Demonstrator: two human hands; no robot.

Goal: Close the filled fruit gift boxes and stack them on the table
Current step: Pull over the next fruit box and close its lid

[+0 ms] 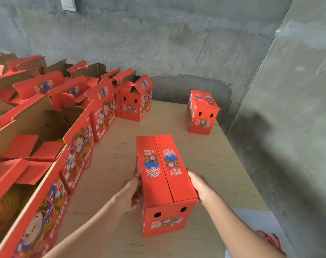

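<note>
Left edge of the bench (210, 164): a row of open gift boxes (78, 151) is lined up from near to far, flaps raised. Netted yellow fruit (6, 207) is seen inside the nearest one. At the far end of the row, one part-folded gift box (135, 103) is stood with its top flaps not yet flat.

Centre, near edge: a closed gift box (166, 183) is stood upright on the bench, both top flaps folded flat and met along the middle seam. It is held from both sides. The left hand (129, 192) is set against its left face, fingers (137, 185) curled onto the box by the red cord handle. The right hand (201, 187) is pressed to the right face; its fingers are hidden by the box edge, so curled or straight cannot be told.

Far right corner: a second closed gift box (202, 113) is stood alone by the grey wall (177, 43), well apart from the held one.

Bottom right: a loose red cord (272, 241) is seen off the bench.
</note>
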